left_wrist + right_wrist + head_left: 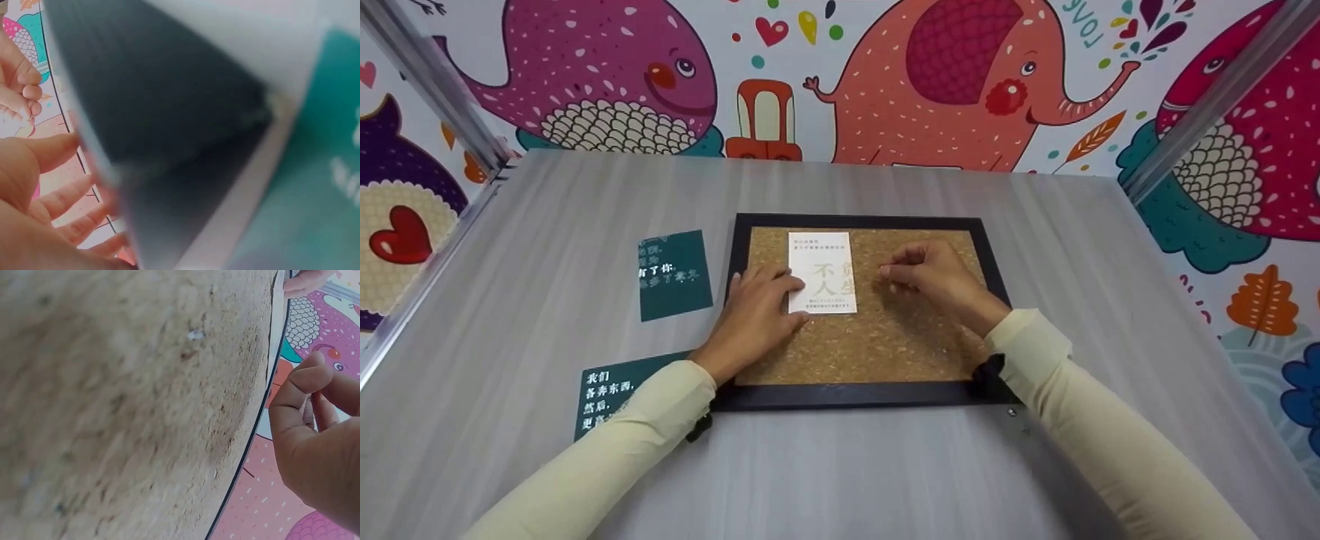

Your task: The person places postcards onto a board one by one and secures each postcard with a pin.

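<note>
Where card [822, 273] ends, right hand [937, 277] overhangs open cork [847, 349].

Free cork [855, 352] below card [821, 255], frame [847, 396] around

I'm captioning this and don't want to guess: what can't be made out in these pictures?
Head, right wrist: whether the right hand pinches anything; its fingers cover the spot.
Head: small print on the white card; too small.
Head: right side of the lower green card, behind the left sleeve.
Left wrist: lettering on a green card, blurred and cut by the right edge.
</note>
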Tool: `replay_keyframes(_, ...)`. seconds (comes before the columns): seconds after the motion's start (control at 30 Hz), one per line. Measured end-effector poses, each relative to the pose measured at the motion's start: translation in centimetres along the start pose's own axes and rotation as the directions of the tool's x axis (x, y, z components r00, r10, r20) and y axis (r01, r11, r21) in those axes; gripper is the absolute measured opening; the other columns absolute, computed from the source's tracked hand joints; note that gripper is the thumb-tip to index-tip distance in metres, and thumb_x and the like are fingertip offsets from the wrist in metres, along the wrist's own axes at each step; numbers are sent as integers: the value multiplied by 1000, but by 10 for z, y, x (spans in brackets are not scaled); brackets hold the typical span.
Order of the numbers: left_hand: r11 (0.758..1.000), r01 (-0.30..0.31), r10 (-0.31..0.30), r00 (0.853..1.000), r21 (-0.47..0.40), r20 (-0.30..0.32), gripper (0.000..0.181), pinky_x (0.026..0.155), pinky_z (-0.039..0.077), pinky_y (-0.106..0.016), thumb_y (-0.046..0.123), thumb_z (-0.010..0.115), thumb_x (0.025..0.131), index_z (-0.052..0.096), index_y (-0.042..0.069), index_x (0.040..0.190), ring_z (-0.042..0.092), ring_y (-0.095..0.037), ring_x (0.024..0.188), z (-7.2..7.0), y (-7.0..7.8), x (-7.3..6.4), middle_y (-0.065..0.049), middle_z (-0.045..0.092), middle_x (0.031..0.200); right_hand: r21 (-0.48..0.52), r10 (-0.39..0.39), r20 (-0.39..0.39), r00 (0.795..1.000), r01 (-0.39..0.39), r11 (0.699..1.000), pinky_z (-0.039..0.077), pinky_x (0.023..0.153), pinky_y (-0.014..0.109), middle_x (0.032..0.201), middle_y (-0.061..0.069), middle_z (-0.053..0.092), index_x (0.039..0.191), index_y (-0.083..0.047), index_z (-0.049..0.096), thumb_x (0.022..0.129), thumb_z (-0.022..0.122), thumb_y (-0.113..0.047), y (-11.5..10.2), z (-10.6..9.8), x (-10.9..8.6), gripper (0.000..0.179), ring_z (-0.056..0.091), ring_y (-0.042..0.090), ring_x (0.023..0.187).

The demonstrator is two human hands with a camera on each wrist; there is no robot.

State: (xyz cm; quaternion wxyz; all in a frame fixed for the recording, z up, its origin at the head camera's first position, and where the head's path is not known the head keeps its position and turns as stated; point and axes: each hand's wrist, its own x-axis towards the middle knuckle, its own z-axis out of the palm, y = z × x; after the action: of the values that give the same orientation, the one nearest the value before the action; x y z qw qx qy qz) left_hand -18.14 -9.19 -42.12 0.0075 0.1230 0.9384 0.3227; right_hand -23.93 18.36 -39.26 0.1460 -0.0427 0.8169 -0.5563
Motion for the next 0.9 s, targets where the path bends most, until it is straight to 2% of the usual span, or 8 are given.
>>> replay_keyframes(0.2, 1000, 11, -11, 1000, -22, -23, 42, 130, 13, -74, 14, 88, 95, 76, 1, 132, 46, -42, 150, 0, 1, 0, -21, 59, 156, 75, 12, 18, 1000, -14, 997, 52, 63, 22, 94, 10, 79, 115, 11, 76, 103, 76, -4, -1, 3, 9, 19, 65, 10, 73)
replay_keyframes(0.33, 999, 23, -24, 1000, -35, -17, 43, 131, 12, -72, 15, 88, 95, 75, 1, 133, 45, -41, 151, 0, 0, -1, -20, 57, 158, 104, 41, 22, 999, -43, 994, 51, 63, 22, 97, 13, 79, 118, 11, 75, 103, 75, -4, -3, 6, 14, 21, 65, 10, 73)
replay_keyframes(0.57, 996, 48, -49, 999, -70, -11, 44, 134, 9, -66, 14, 87, 95, 74, 2, 135, 42, -39, 154, 2, -3, -2, -19, 55, 161, 145, 63, 39, 997, -68, 987, 50, 61, 21, 96, 11, 79, 119, 10, 75, 104, 75, -4, -5, 9, 23, 21, 64, 11, 72)
replay_keyframes(0.9, 995, 32, -36, 998, -97, -44, 43, 134, 9, -64, 13, 88, 94, 75, 2, 134, 41, -38, 155, 5, -4, -3, -19, 57, 159, 166, 87, 27, 996, -90, 982, 51, 61, 24, 93, 8, 77, 119, 8, 77, 104, 75, -7, -6, 10, 31, 21, 64, 12, 74)
